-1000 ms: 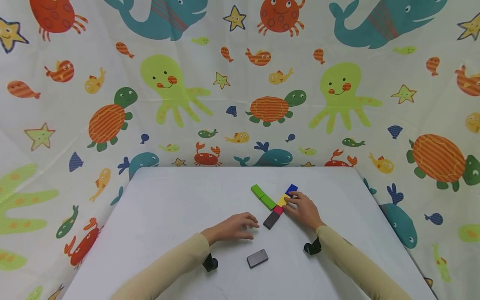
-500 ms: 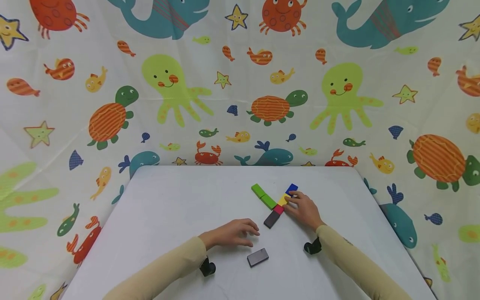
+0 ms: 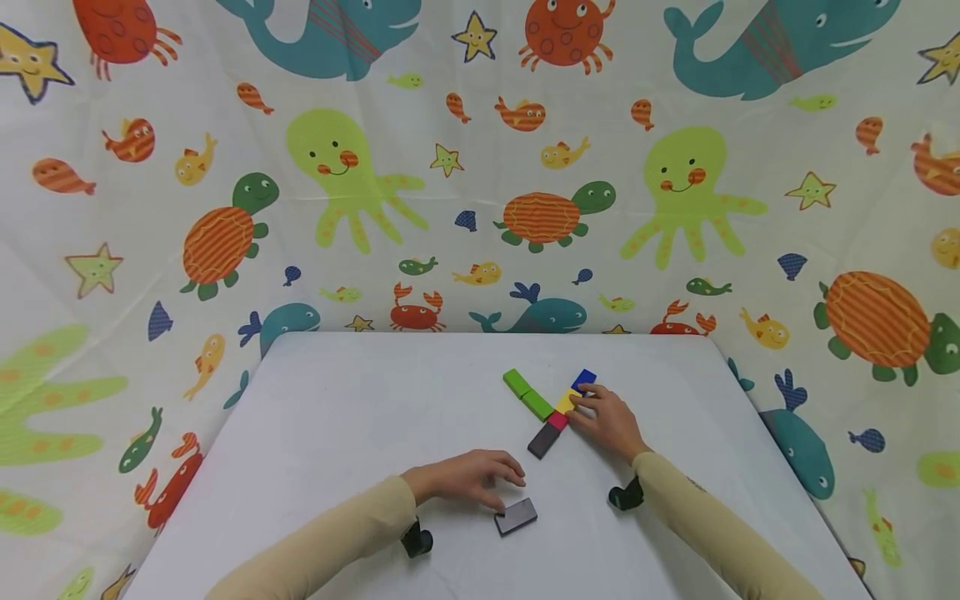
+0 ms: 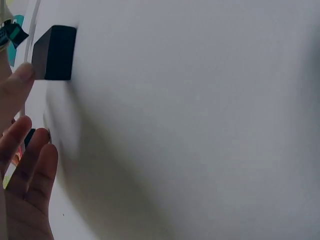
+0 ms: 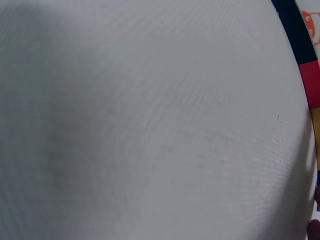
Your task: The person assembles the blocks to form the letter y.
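Observation:
My left hand (image 3: 471,479) is beside a loose dark grey block (image 3: 516,517), with its thumb at the block's near-left edge; in the left wrist view the thumb tip overlaps the block (image 4: 55,52), and the other fingers are spread apart from it. My right hand (image 3: 607,419) rests at the row of blocks, its fingertips touching the yellow block (image 3: 566,402) near the blue block (image 3: 584,380). A red block (image 3: 557,420) and another dark block (image 3: 543,440) continue that row. Two green blocks (image 3: 516,382) form a second line meeting it near the red one.
A white table (image 3: 360,392) lies under everything. Behind it hangs a cloth (image 3: 465,183) printed with sea animals. A small black camera (image 3: 417,540) sits on the left wrist, and another camera (image 3: 626,497) on the right.
My left hand has come down toward the near side, from beside the rows to the loose dark grey block. The right hand and the blocks have stayed in place.

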A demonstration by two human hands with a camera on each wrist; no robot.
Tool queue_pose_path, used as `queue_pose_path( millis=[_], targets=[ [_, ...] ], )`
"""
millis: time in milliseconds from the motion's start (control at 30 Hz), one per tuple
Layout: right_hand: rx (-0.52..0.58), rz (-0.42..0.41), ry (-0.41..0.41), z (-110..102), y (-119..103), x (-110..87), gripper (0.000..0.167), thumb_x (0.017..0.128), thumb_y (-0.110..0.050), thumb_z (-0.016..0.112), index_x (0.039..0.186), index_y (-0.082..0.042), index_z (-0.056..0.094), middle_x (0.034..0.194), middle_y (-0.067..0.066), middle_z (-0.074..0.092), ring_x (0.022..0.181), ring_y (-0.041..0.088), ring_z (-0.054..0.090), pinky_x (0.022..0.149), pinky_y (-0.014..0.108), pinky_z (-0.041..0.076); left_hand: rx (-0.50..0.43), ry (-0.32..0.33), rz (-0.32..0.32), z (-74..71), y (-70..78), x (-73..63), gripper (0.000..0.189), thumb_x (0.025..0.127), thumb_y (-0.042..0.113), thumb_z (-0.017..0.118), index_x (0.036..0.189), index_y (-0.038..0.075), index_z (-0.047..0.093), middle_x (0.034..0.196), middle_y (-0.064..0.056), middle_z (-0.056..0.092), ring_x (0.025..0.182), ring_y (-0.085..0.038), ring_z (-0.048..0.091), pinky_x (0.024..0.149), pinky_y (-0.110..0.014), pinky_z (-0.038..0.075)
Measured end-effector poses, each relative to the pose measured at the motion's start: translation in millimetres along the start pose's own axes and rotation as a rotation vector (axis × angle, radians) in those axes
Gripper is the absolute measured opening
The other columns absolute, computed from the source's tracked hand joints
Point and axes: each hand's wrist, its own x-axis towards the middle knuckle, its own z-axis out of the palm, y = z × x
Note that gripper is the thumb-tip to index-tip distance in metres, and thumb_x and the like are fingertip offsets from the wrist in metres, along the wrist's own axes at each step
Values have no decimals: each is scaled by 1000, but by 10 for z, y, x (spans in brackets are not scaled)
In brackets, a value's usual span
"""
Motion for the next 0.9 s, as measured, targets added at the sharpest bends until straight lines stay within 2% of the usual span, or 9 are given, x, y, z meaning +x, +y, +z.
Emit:
queue_pose_path(
  millis=[267, 433, 633, 900],
  targets=[
    [7, -10, 14, 1, 5, -9, 43, 85, -36, 76, 119, -10, 72, 131, 13, 58, 115, 33, 57, 94, 56, 46, 55, -84, 76, 54, 62, 20, 46, 89, 26, 73, 133, 16, 62, 139, 3, 52, 128, -7, 45, 107, -26, 35],
    [7, -4, 5, -10, -7, -13, 43, 86, -38, 75, 120, -11, 72, 132, 12, 58, 116, 33, 57, 95, 55, 46, 44, -111, 105, 77, 93, 23, 47, 88, 28, 74, 133, 18, 63, 141, 4, 52, 126, -4, 44, 105, -23, 35],
    [-1, -13, 5, -20, -28, -25, 43, 86, -38, 74, 120, -11, 71, 132, 12, 58, 116, 33, 57, 95, 54, 46, 74, -125, 149, 106, 88, 12, 51, 85, 30, 76, 133, 16, 63, 142, 2, 52, 126, -4, 43, 103, -20, 35],
    [-2, 2, 3, -8, -19, -9, 44, 86, -38, 75, 120, -11, 72, 132, 12, 58, 117, 33, 56, 95, 54, 46, 83, -109, 128, 130, 68, 1, 49, 86, 31, 76, 132, 18, 63, 141, 6, 51, 125, -3, 43, 102, -19, 36]
  ],
)
